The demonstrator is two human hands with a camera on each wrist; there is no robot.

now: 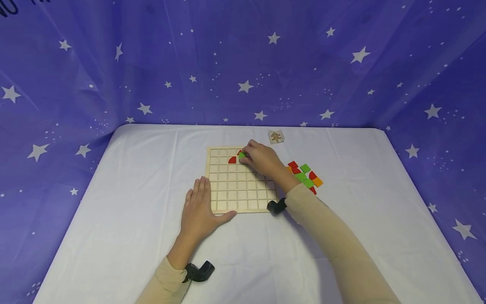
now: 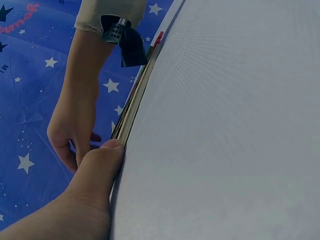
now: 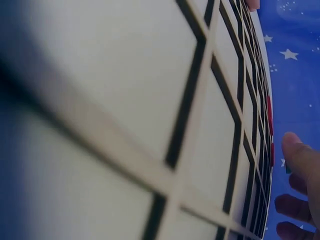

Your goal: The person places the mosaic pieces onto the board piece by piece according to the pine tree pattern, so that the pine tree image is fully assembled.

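Note:
A square wooden grid board point(image 1: 243, 195) lies on the white-covered table. My left hand point(image 1: 199, 213) rests against its near left corner, fingers straight along the left side and thumb along the front edge; the left wrist view shows that thumb point(image 2: 95, 172) at the edge. Over the far part of the board, my right hand point(image 1: 264, 160) pinches a small green tile point(image 1: 242, 156) between thumb and fingers. A red quarter-round tile point(image 1: 232, 160) sits in a cell just left of it. Another red piece point(image 1: 239, 152) shows behind the green tile, partly hidden by the fingers.
Right of the board lies a loose group of red, green and orange tiles point(image 1: 301, 177), partly hidden by the right forearm. A small pattern card point(image 1: 276, 137) is near the table's far edge. A blue starred curtain point(image 1: 212, 63) stands behind. Both wrists wear black camera mounts.

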